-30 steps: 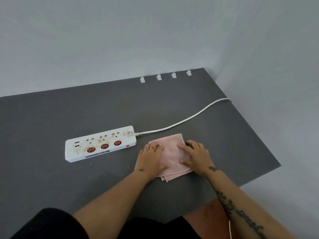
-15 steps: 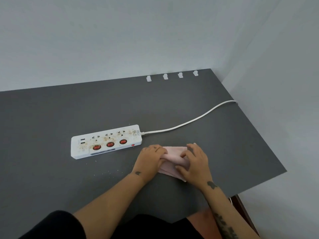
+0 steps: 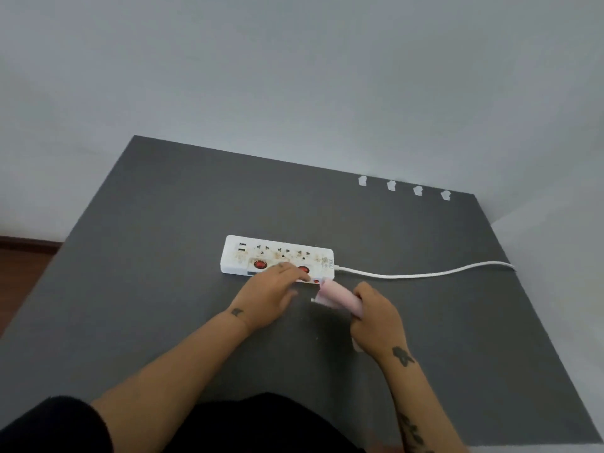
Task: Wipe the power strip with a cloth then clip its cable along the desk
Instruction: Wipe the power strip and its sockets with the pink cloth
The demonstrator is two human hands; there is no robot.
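A white power strip with red switches and brownish dirt on top lies mid-desk. Its white cable runs right toward the desk's edge. My left hand rests with its fingertips on the strip's near edge, covering the middle switch, fingers spread. My right hand grips a folded pink cloth, lifted just right of the strip's cable end. Several white cable clips stand in a row along the desk's far right edge.
The dark grey desk meets grey walls behind and to the right. Small crumbs lie on the desk near the strip. A strip of wooden floor shows at the left.
The cloth went from flat under both hands to bunched in my right hand. My left hand let go of it and moved onto the power strip. The view swung left.
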